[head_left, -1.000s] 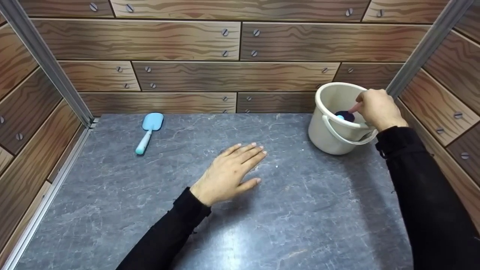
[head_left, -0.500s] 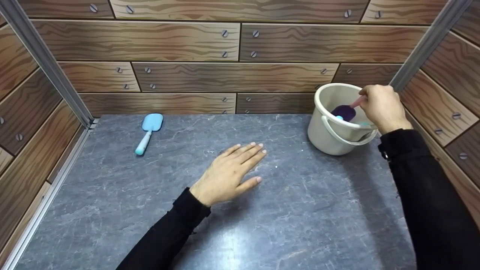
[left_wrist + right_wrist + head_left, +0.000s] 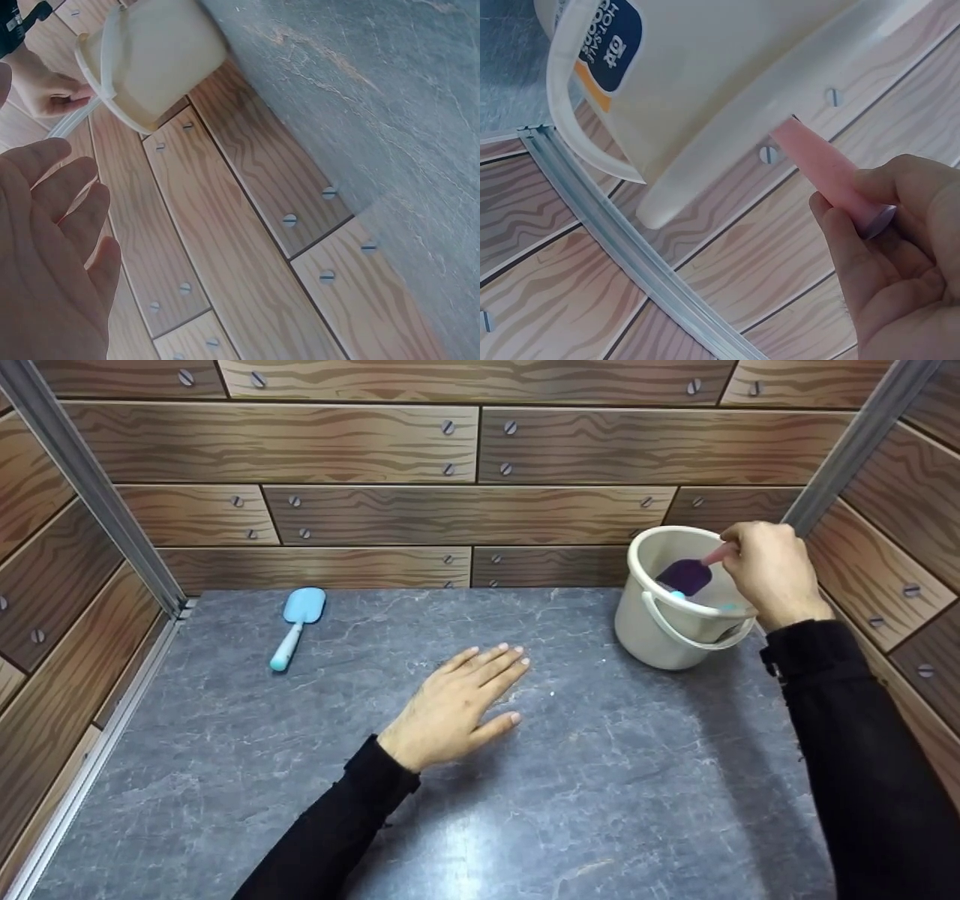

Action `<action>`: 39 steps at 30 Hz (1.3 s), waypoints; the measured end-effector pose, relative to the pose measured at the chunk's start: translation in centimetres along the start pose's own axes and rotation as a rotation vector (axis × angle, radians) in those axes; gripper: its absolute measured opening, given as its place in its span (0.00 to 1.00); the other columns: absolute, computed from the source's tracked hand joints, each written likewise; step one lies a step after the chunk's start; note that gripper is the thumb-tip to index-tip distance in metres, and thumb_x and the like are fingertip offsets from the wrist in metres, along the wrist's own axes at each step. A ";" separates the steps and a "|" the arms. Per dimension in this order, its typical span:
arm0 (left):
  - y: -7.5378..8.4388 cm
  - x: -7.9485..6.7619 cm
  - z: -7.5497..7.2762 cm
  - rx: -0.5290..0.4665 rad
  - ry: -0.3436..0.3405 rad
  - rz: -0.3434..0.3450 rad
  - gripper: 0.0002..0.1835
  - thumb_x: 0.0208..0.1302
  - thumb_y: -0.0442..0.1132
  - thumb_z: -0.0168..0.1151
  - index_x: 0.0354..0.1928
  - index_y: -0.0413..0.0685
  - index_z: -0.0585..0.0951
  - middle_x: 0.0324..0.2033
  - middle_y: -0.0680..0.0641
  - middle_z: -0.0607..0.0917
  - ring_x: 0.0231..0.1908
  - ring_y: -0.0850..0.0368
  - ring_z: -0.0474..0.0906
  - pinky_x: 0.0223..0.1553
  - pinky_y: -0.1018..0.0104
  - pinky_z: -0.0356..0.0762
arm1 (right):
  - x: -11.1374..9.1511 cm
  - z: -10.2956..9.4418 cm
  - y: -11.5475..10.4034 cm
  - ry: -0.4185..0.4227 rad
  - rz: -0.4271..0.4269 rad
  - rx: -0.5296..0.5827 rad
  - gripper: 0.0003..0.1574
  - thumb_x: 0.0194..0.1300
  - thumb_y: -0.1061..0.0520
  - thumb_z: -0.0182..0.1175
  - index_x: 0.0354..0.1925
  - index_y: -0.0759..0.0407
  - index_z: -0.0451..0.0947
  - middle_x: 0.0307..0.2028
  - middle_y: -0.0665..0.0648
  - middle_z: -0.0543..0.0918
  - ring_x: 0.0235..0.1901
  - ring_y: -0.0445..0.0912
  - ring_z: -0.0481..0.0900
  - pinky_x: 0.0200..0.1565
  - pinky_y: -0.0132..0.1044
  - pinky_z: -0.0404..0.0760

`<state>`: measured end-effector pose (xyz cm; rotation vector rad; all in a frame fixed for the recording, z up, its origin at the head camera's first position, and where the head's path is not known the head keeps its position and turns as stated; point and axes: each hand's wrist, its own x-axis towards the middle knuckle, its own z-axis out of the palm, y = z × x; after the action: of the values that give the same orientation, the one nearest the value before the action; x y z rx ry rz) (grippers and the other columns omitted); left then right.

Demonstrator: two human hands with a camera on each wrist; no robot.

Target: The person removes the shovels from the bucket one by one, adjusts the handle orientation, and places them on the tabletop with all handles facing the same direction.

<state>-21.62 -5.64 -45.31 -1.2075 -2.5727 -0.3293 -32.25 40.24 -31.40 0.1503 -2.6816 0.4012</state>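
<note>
My right hand (image 3: 772, 574) is over the right rim of a cream bucket (image 3: 664, 634) and pinches the pink handle (image 3: 825, 165) of a small shovel. Its dark purple blade (image 3: 686, 576) tilts down inside the bucket. Beside the blade, a bit of light blue shows, and a teal piece (image 3: 726, 607) lies near the front wall; the rest of the contents is hidden. My left hand (image 3: 454, 709) is held palm down over the middle of the table, fingers straight and holding nothing. A light blue shovel (image 3: 304, 606) lies at the back left, its handle towards me.
The bucket's handle (image 3: 679, 634) hangs down at its front. Wood-patterned walls (image 3: 360, 442) with metal corner posts (image 3: 97, 480) enclose the grey marbled table (image 3: 225, 750) at the back and both sides. A few white specks lie left of the bucket.
My right hand has risen slightly and moved right, drawing the shovel up, so more of its purple blade and pink handle shows. The left hand stays almost still.
</note>
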 end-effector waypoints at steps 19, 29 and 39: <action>-0.2 0.1 0.3 0.005 -0.009 -0.010 0.40 0.93 0.63 0.54 0.94 0.52 0.65 0.93 0.47 0.68 0.93 0.48 0.64 0.96 0.41 0.60 | -0.8 -1.8 -1.8 0.138 -0.043 0.020 0.23 0.77 0.70 0.55 0.58 0.69 0.93 0.58 0.75 0.94 0.60 0.77 0.90 0.56 0.78 0.83; -0.3 0.1 0.3 -0.002 -0.018 -0.019 0.40 0.93 0.63 0.52 0.94 0.51 0.64 0.93 0.48 0.67 0.93 0.48 0.63 0.97 0.41 0.58 | -0.5 -2.2 -2.7 0.182 -0.060 0.018 0.23 0.79 0.71 0.53 0.60 0.69 0.91 0.59 0.69 0.96 0.68 0.75 0.88 0.63 0.78 0.84; -0.3 0.0 0.2 -0.008 -0.015 -0.024 0.40 0.93 0.63 0.54 0.94 0.50 0.65 0.93 0.48 0.67 0.93 0.48 0.63 0.97 0.42 0.57 | -0.8 -2.4 -4.0 0.264 -0.132 0.010 0.18 0.79 0.73 0.57 0.57 0.72 0.90 0.59 0.73 0.95 0.66 0.76 0.90 0.65 0.78 0.85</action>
<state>-21.90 -5.76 -45.49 -1.1867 -2.6025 -0.3370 -29.90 37.15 -28.64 0.2569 -2.3948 0.3657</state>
